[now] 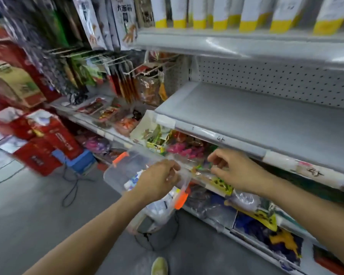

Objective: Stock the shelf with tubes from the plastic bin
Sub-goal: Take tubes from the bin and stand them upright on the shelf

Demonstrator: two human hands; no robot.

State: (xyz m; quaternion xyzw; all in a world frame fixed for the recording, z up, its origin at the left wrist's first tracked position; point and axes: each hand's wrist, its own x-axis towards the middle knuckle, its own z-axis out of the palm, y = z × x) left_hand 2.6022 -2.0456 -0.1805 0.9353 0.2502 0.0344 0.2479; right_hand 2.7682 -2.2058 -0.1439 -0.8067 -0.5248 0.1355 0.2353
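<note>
A clear plastic bin with orange latches hangs in the air in front of the shelving. My left hand grips its near rim. White and blue tubes show through its wall. My right hand hovers just right of the bin with fingers loosely curled, holding nothing that I can see. Above both hands lies the bare grey shelf with a pegboard back. White tubes with yellow caps stand in a row on the shelf above it.
Bagged toys and packets fill the lower shelves beneath my hands. Hanging goods on hooks crowd the left bay. Red boxes and a blue stool stand on the grey floor at left. A shoe shows at the bottom.
</note>
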